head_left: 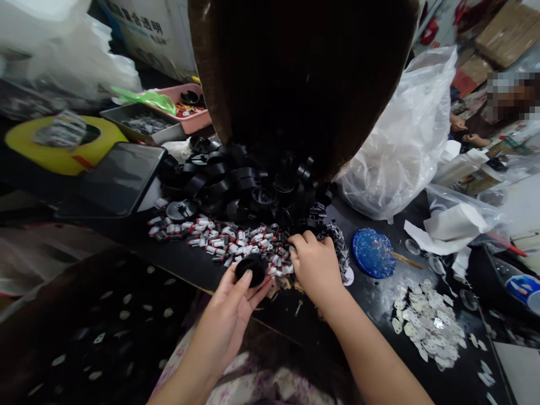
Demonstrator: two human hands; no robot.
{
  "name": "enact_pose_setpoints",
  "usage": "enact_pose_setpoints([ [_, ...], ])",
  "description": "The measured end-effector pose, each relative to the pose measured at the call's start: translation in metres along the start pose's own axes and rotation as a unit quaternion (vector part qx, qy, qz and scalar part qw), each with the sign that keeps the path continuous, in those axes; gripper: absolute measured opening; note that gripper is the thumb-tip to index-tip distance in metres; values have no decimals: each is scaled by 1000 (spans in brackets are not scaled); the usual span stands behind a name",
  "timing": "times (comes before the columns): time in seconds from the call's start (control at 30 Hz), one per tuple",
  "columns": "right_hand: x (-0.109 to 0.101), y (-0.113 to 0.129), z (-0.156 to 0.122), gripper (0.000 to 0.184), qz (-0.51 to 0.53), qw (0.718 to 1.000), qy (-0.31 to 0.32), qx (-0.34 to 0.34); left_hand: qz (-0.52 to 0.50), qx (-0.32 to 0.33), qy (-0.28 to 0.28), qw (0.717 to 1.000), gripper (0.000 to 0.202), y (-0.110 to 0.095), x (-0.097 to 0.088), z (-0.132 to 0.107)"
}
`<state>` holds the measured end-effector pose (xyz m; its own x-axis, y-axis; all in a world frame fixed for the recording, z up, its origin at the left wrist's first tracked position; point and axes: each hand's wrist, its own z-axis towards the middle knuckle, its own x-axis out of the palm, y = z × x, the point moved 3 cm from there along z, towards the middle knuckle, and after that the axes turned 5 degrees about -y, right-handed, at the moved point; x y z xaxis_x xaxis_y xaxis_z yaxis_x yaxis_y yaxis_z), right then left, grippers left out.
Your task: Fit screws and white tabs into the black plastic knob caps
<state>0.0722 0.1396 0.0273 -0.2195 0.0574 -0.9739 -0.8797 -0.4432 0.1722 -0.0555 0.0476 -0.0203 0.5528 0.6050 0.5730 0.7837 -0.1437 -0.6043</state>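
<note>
My left hand (230,304) grips a round black plastic cup-shaped part (251,270), its hollow side up, at the table's near edge. Just to the right, my right hand (316,267) reaches down into the small parts, fingers bent together; whatever lies at its fingertips is hidden. In front of both hands spreads a pile of small white-and-black cylinders with red rings (228,239). Behind it, many black round housings (244,180) are heaped. A mound of tiny dark and silvery pieces (340,247) lies beside my right hand.
A large cardboard box (206,73) lies open towards me. At right are a blue lid (371,253) with a wooden stick, a heap of flat whitish plates (430,323) and a clear plastic bag (392,146). Yellow tape (25,140) and parts trays (198,118) stand left. Another person's hands (472,138) show far right.
</note>
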Motion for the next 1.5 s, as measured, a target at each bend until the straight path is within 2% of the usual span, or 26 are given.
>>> enact_pose_setpoints([
  [0.1, -3, -2, 4, 13, 12, 1000, 6, -7, -5, -2, 5, 1000, 23, 1, 1, 1],
  [0.17, -6, -3, -3, 10, 77, 997, 4, 12, -11, -2, 9, 1000, 24, 0, 3, 1],
  [0.3, -7, -6, -22, 5, 269, 959, -16, 89, -49, -4, 25, 998, 21, -1, 16, 2],
  [0.5, -4, -6, -32, 12, 347, 930, -5, 119, -65, -8, 71, 995, 13, 7, 32, 6],
  [0.6, -7, -7, -33, 16, 345, 932, -12, 113, -74, -7, 69, 995, 6, 8, 31, 7],
  [0.7, -9, -6, -33, 16, 324, 941, -21, 96, -80, -22, 65, 994, 9, 9, 31, 8],
  [0.83, -7, -5, -35, 13, 240, 967, -43, 77, -82, -31, 52, 995, 9, 11, 31, 9],
  [0.97, -2, -4, -37, 12, 171, 980, -76, 66, -92, -28, 46, 994, 3, 13, 32, 9],
  [1.2, 3, 0, -40, 10, 138, 980, -143, 28, -102, -22, 21, 994, 10, 13, 38, 8],
  [1.5, 7, 3, -39, 12, 111, 982, -156, 0, -98, -24, 8, 995, 13, 14, 40, 6],
])
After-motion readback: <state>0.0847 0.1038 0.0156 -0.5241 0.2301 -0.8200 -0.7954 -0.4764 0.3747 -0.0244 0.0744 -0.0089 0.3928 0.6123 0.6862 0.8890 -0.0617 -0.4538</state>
